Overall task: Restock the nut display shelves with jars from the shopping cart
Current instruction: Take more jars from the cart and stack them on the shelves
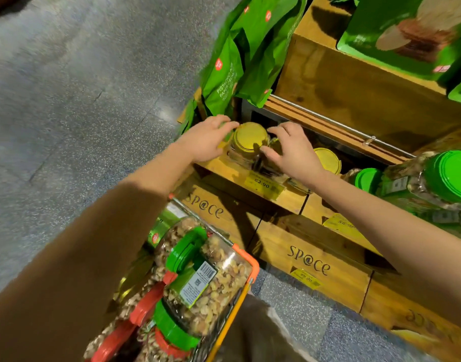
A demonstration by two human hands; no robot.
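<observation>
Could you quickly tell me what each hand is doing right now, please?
Left hand: grips the yellow-lidded jar from its left side.
Right hand: grips the same jar from the other side.

so the jar (250, 142) sits at the left end of the shelf (214, 165) between the left hand (208, 139) and right hand (293, 151), second jar (327, 160) to its right, bags (224, 82) up behind, loaded cart (253, 263) below in front
</observation>
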